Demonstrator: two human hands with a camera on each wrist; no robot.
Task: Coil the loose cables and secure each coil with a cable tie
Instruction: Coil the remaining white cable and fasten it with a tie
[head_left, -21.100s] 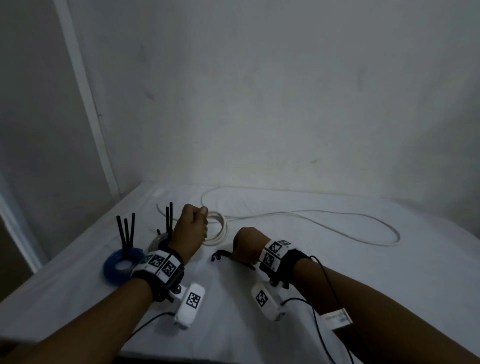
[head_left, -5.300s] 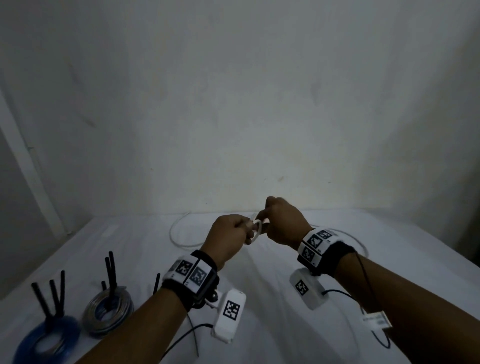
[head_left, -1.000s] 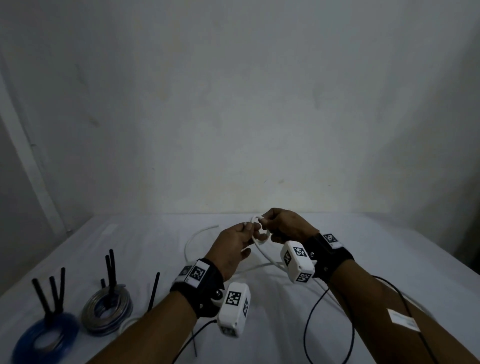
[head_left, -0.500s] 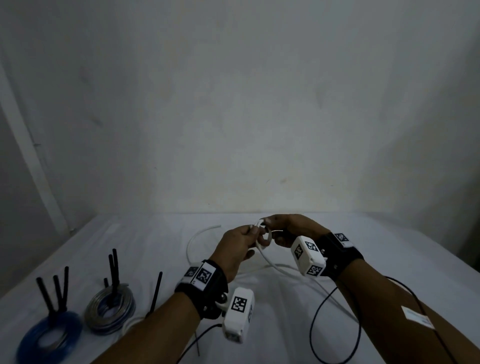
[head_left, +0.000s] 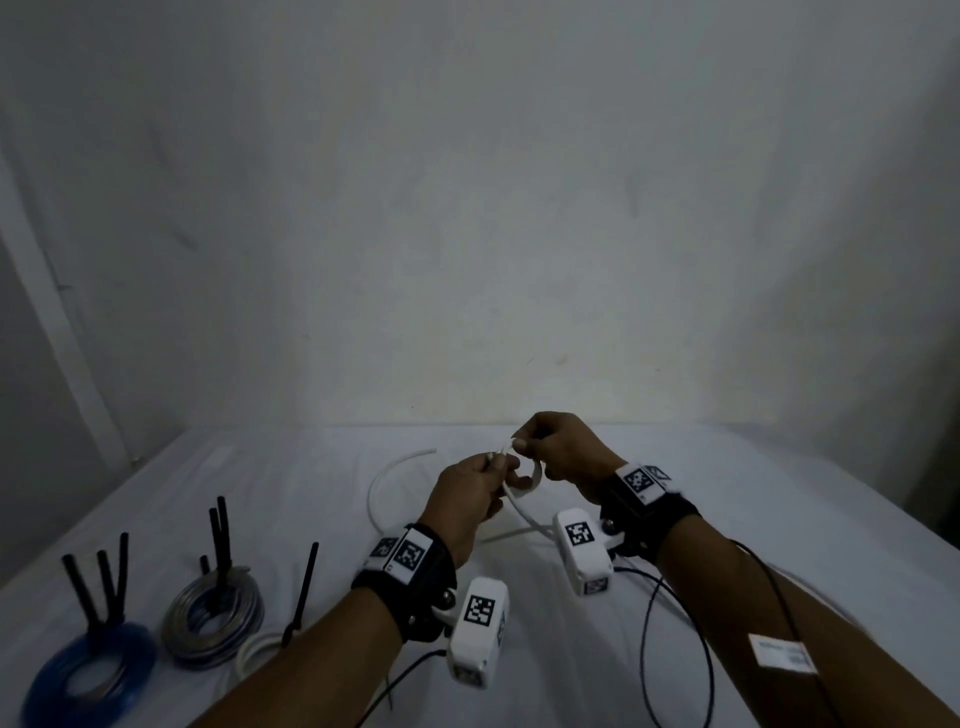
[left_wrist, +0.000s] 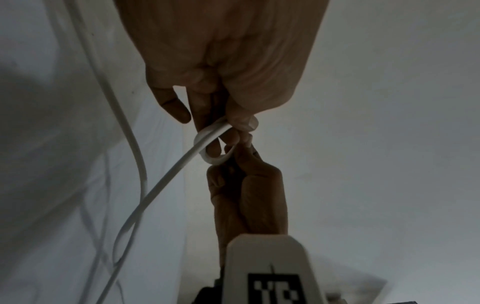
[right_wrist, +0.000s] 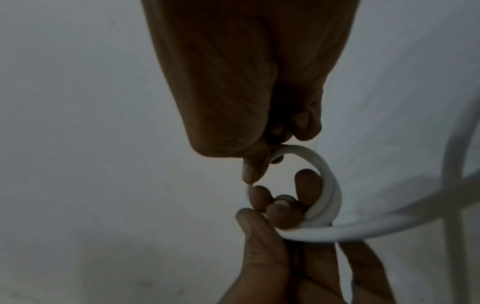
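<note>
White cable (head_left: 524, 486) forms a small loop at frame centre, pinched between the left hand (head_left: 467, 501) and right hand (head_left: 563, 452), both grips closed on it above the table (head_left: 779, 499).

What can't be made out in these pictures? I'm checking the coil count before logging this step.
- White cable: turns in the small loop; fingers of the left hand and right hand cover part of it in every view.
- White coil: head view, left forearm hides most of it.
- Blue coil: bottom edge cuts it off.
</note>
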